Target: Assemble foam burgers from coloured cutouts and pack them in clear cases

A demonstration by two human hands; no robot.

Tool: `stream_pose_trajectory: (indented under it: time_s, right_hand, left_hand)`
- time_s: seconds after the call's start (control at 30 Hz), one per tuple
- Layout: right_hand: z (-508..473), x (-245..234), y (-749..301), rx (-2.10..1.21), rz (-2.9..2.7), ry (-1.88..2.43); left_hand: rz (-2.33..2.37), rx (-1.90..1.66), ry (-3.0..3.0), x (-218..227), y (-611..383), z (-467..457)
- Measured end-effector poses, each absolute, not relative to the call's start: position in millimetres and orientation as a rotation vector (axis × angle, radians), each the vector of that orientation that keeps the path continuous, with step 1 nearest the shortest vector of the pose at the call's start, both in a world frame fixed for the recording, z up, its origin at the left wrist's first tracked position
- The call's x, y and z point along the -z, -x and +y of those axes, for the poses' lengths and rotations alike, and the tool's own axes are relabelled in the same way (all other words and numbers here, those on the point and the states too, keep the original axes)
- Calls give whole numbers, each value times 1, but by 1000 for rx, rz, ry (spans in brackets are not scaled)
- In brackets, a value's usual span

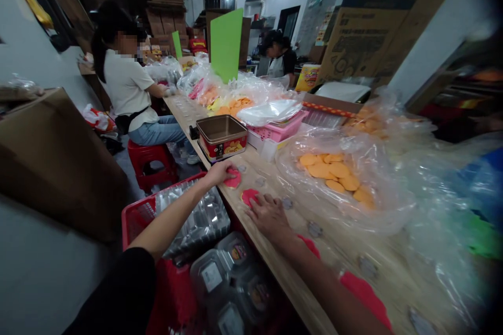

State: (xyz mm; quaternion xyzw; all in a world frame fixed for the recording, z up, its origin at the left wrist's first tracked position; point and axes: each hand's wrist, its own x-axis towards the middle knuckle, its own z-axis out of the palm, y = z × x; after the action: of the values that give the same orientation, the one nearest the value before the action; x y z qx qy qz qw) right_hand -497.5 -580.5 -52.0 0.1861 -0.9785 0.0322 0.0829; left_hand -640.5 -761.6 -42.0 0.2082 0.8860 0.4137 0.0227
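Observation:
My left hand [219, 173] is at the table's near edge, its fingers closed on a thin red disc with a wavy edge [233, 180]. A second red disc [249, 197] lies flat on the table, and the spread fingers of my right hand [271, 215] touch its edge. Under my right forearm, partly hidden, are more red pieces [363, 296]. Small clear plastic pieces [315, 229] lie in a row beyond the discs.
A square tin [222, 149] stands past my left hand. Orange discs [330, 170] lie in a clear bag to the right. Below the edge, a red basket [135, 214] holds clear plastic boxes [212, 275]. A person [128, 78] sits farther along; another is behind a green board [227, 44].

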Motion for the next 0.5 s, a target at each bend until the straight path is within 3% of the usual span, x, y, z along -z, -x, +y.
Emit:
stream_pose_trajectory:
  time_s: [0.5]
  right_hand:
    - [-585,45,519,-326,-2780,-479]
  left_hand:
    - [3053,-683,-980,59,632,-777]
